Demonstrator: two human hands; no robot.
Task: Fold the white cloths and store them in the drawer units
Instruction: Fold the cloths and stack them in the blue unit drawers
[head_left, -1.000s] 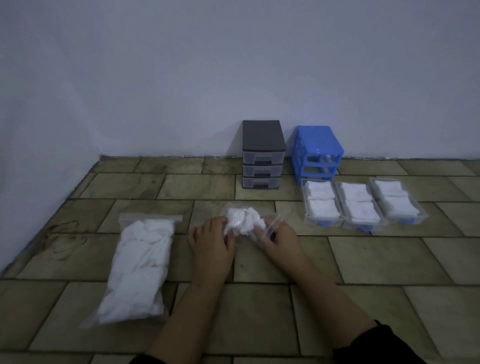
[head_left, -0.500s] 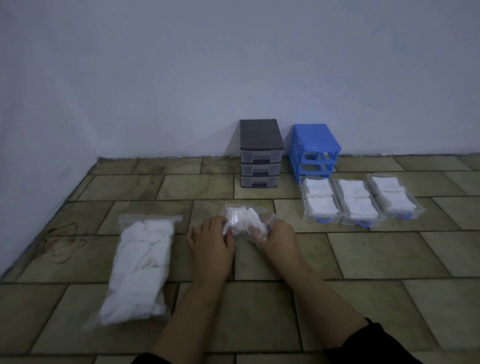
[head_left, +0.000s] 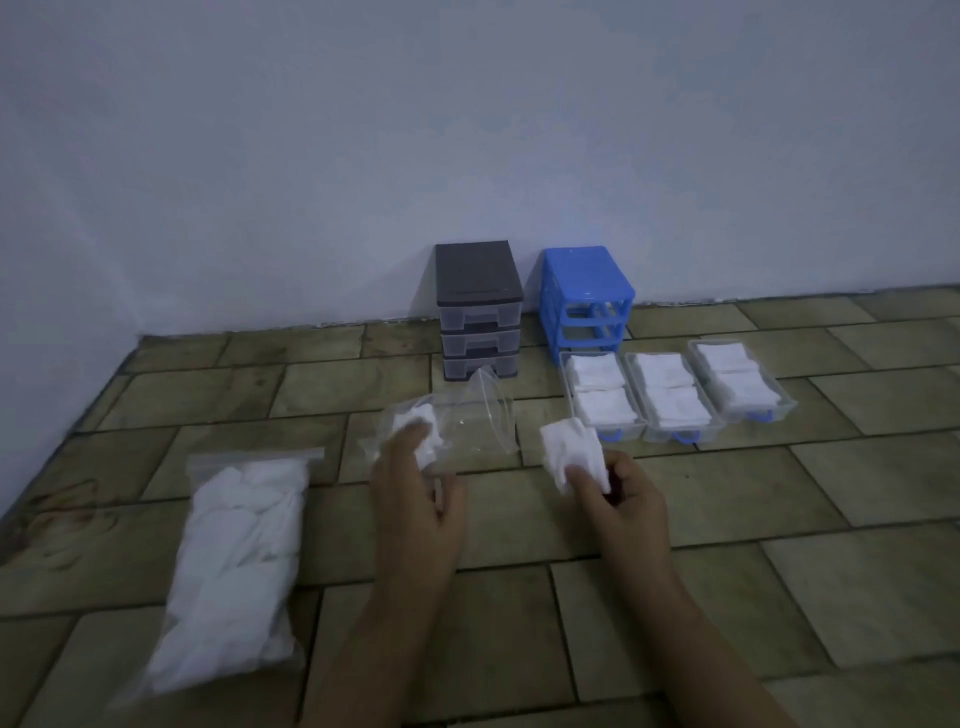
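Single head-worn view, forward and down, near the hands, toward the wall (head_left: 467, 130).

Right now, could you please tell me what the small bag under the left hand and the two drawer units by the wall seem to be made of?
The small clear bag looks like thin glossy plastic film: see-through, crinkled, glinting. The dark grey drawer unit seems rigid matte plastic with translucent drawer fronts. The blue drawer frame looks like moulded plastic, smooth, with a slight sheen.

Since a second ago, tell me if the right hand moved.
Yes. The right hand pulled a white cloth rightward out of the small bag, toward the clear drawers.
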